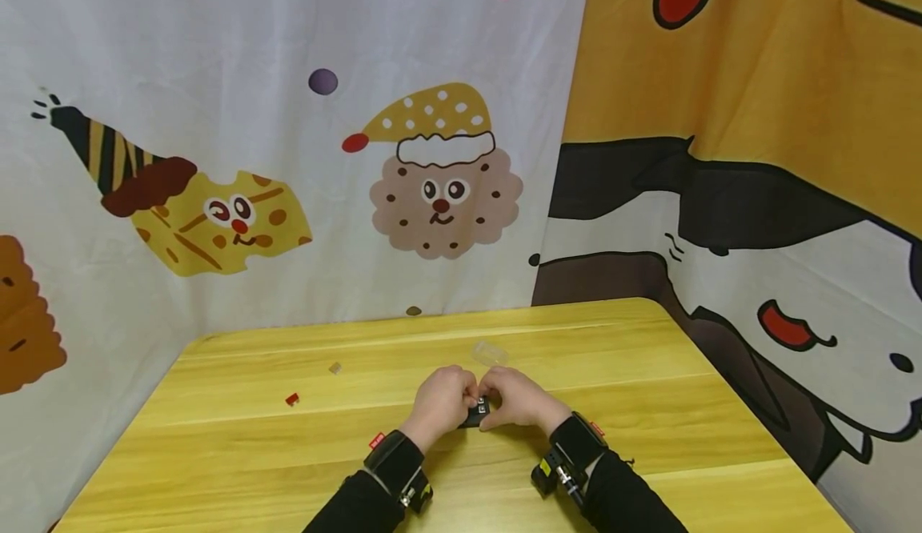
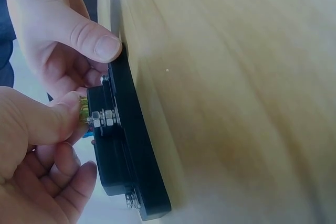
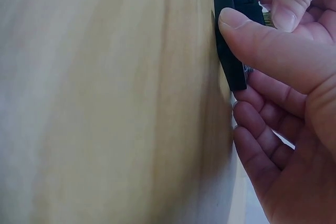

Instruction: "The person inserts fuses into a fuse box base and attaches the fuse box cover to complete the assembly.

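A black block (image 2: pixel 126 135) with metal bolts and nuts (image 2: pixel 105 118), like a fuse holder, stands by the table surface in the left wrist view. My left hand (image 1: pixel 445 402) pinches a small yellow-green translucent part (image 2: pixel 84 109) between thumb and finger, against the block's face. My right hand (image 1: pixel 520 398) grips one end of the block, with its thumb (image 3: pixel 247 30) on the black base and fingers behind it. In the head view the hands partly cover the block, and white marks show on it. The fingers hide most of the yellow-green part.
Beyond the hands lies a clear plastic cover (image 1: pixel 490 352). Off to the left on the wooden table (image 1: pixel 238 445) are a small red piece (image 1: pixel 291 398) and a small pale beige piece (image 1: pixel 334 368). A printed curtain (image 1: pixel 274 133) hangs behind the table.
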The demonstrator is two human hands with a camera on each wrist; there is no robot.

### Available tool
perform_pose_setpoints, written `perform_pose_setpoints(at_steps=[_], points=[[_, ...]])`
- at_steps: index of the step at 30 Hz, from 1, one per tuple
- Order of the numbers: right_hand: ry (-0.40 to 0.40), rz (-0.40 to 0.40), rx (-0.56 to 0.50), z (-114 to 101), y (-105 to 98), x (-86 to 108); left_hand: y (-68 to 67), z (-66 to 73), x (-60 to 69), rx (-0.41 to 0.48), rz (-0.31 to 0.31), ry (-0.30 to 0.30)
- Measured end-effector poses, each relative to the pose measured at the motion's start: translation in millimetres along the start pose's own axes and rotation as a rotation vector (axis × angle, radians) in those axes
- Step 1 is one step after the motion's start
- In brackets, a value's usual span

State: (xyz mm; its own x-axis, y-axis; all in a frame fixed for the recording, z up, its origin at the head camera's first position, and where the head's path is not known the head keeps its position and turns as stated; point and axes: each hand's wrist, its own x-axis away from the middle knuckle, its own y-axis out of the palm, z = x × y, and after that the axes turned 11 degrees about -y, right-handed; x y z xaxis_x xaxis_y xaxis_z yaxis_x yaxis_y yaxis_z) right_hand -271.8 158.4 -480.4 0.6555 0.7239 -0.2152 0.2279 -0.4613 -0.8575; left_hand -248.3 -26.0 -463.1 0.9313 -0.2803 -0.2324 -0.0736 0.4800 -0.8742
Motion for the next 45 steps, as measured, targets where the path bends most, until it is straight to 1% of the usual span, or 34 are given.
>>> perform_pose_setpoints(at_steps=[6,20,25,28,32,38,45], points=[[-0.004,0.008,-0.012,-1.0,-0.9,0.7,-0.6,0.1,-0.1,0.016,-0.009,-0.009],[0.021,-0.007,-0.016,-4.5,-2.3,0.0,-2.2,1.3,0.4,0.061,-0.019,-0.044],[0.030,-0.010,-0.015,-6.2,-3.5,0.9,-6.8,2.3,1.1,0.063,-0.021,-0.050],[0.030,-0.009,-0.017,-6.6,-3.6,1.0,-11.3,2.1,1.1,0.071,-0.010,-0.050],[0.026,-0.009,-0.022,-6.7,-3.9,0.4,-16.5,-1.0,1.4,0.084,0.011,-0.047],[0.020,-0.008,-0.025,-6.7,-4.8,-1.0,-24.4,-9.2,3.3,0.090,0.023,-0.089],[0.034,-0.008,-0.025,-7.6,-5.5,-0.3,-31.1,-22.2,6.1,0.084,0.039,-0.099]])
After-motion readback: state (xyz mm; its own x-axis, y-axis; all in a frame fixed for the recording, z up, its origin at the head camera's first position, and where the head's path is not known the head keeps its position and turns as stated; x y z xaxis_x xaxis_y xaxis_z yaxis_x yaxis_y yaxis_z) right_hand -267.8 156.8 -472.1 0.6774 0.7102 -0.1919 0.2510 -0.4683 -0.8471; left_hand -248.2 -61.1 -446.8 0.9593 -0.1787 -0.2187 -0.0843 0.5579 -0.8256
